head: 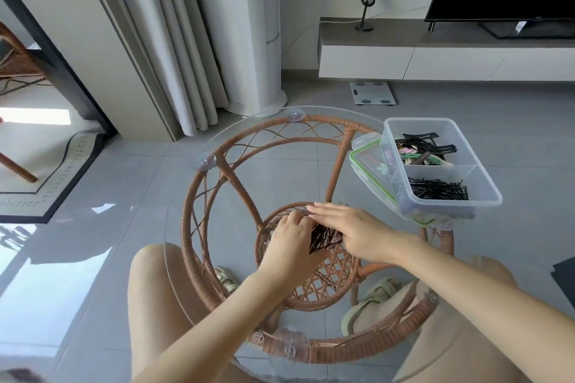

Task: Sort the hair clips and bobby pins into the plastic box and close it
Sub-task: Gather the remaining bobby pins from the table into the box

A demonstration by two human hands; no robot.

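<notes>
A clear plastic box (485, 183) stands open at the right edge of the glass table top. Its far compartment holds hair clips (426, 148); its near compartment holds black bobby pins (437, 190). The green-rimmed lid (367, 162) lies under the box's left side. A bunch of loose bobby pins (323, 238) lies on the glass in the middle. My left hand (291, 238) curls its fingers around the bunch from the left. My right hand (348, 228) lies flat, fingers together, pressing against the bunch from the right and covering part of it.
The round glass top (242, 140) rests on a rattan frame (199, 196) with suction cups at the rim. My knees and sandalled feet show beneath the glass. A TV stand, a bathroom scale and curtains are farther back on the tiled floor.
</notes>
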